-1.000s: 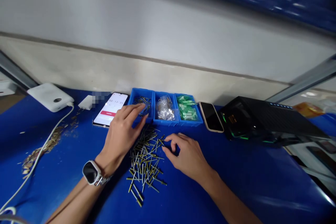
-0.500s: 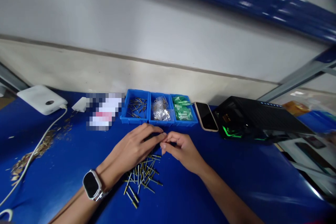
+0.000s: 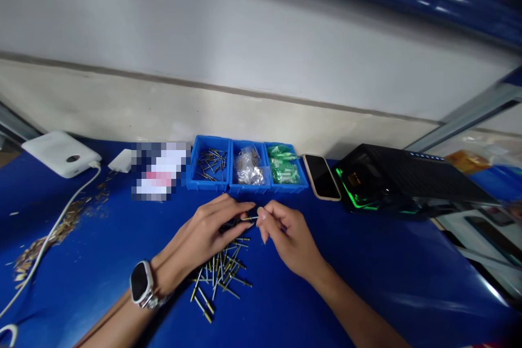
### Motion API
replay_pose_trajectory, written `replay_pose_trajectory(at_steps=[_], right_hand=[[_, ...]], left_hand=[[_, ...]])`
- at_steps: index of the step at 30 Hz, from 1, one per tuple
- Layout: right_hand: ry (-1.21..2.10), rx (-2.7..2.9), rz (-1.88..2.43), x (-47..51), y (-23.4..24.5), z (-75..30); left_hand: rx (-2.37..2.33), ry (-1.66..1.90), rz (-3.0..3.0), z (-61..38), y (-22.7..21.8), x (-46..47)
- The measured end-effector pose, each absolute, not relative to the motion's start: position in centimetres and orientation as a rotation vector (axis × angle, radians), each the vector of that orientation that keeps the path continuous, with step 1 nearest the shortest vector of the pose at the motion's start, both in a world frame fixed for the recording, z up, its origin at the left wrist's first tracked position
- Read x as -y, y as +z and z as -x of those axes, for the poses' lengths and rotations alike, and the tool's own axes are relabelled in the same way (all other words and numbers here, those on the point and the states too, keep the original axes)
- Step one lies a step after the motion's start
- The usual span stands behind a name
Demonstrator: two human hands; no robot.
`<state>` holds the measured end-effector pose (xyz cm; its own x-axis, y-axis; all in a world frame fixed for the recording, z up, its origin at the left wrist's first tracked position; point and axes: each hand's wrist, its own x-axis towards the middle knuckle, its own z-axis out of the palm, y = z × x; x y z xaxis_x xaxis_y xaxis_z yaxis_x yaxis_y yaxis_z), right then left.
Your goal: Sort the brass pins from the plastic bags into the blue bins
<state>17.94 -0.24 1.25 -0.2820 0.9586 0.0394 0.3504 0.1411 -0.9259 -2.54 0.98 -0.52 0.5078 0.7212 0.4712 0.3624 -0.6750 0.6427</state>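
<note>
My left hand [image 3: 202, 235] curls over several gold-and-steel blind rivets [image 3: 234, 223] at the top of a loose pile of rivets [image 3: 220, 277], and one gold rivet [image 3: 248, 218] sticks out from its fingertips toward my right hand. My right hand [image 3: 287, 239] is just beside that rivet's tip, with thumb and index apart and nothing visible between them. The pile lies on the blue work table [image 3: 367, 283], directly below my hands. The rest of the rivets held in my left hand are hidden by its fingers.
Along the back wall stand joined blue bins holding rivets [image 3: 207, 166], a plastic bag of parts [image 3: 248, 168] and green items [image 3: 283, 166]. Nearby are a blurred phone [image 3: 161, 171], a dark phone [image 3: 321, 176], a white power bank [image 3: 61, 155], a black lit device [image 3: 408, 179] and brown shavings [image 3: 53, 231].
My left hand has moved from the rivet bin to the pile and then gathered rivets. My right hand has drawn slightly back from it, with its fingers parted. The view has shifted slightly.
</note>
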Motion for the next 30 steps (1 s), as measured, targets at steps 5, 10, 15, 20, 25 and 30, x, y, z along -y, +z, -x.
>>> replay_pose_trajectory(at_steps=[5, 10, 15, 20, 25, 30], right_hand=[[1.504, 1.468, 1.279, -0.6, 0.8, -17.9], [1.159, 1.64, 1.327, -0.7, 0.5, -18.2], [0.476, 2.235, 1.392, -1.1, -0.1, -18.8], [0.333, 2.423, 1.414, -1.3, 0.1, -19.1], [0.436, 2.44, 1.468, -1.3, 0.1, -19.8], [0.784, 2.222, 1.411, -1.3, -0.1, -19.5]], left_hand=[[-0.775, 1.097, -2.374, 2.5, 0.1, -0.5], [-0.994, 1.501, -2.412, 3.4, 0.9, -0.9], [-1.701, 1.472, -2.317, 4.9, 0.8, -3.3], [-1.547, 1.37, -2.385, 4.9, 0.7, -3.5], [-1.215, 1.217, -2.486, 4.1, 1.0, -2.2], [-0.987, 0.933, -2.548, 3.3, 0.5, -1.7]])
